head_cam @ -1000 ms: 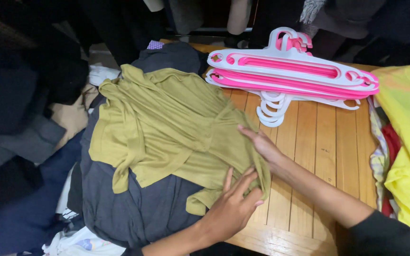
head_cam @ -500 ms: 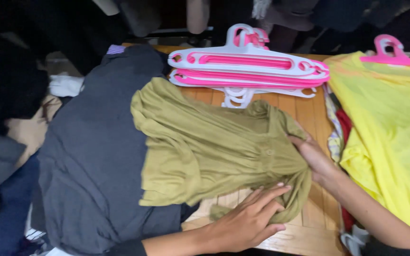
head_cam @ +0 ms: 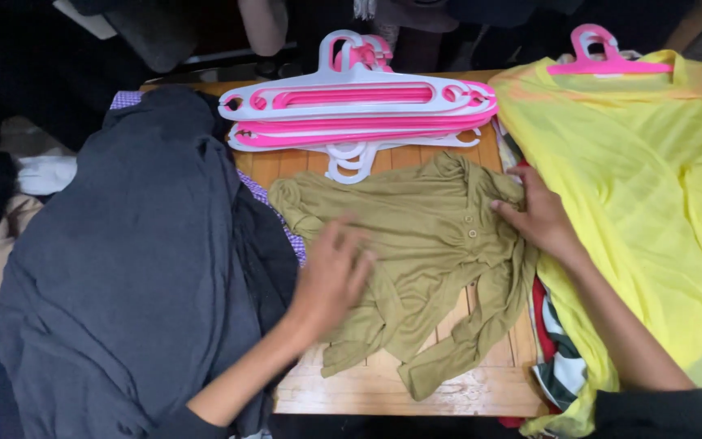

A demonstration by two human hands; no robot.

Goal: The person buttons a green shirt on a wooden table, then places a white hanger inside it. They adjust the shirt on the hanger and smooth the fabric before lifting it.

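1. An olive-green top [head_cam: 436, 244] lies spread and rumpled on the wooden surface [head_cam: 416, 390]. It has a small row of buttons near its collar, and its sleeves trail toward the near edge of the surface.
2. The left hand [head_cam: 331, 272] rests flat on the left part of the olive-green top, fingers spread wide and pressing the cloth. It grips nothing.
3. The right hand [head_cam: 538, 215] lies on the right edge of the olive-green top, beside the button row. Its fingers are loosely curled against the fabric, and whether they pinch the cloth cannot be told.
4. Just beyond the olive-green top, touching its collar edge, sits a stack of pink and white hangers [head_cam: 359, 110] laid flat across the far side of the surface.
5. To the left of the olive-green top a large dark grey garment [head_cam: 123, 268] is draped over the edge of the surface. A strip of purple checked cloth [head_cam: 266, 199] shows between the two.
6. To the right of the olive-green top a bright yellow garment [head_cam: 652, 187] is spread out, with a pink hanger [head_cam: 607, 57] at its neck on the far side.
7. Under the right forearm, at the lower right corner of the olive-green top, some striped fabric [head_cam: 558, 358] in red, white and dark tones pokes out.
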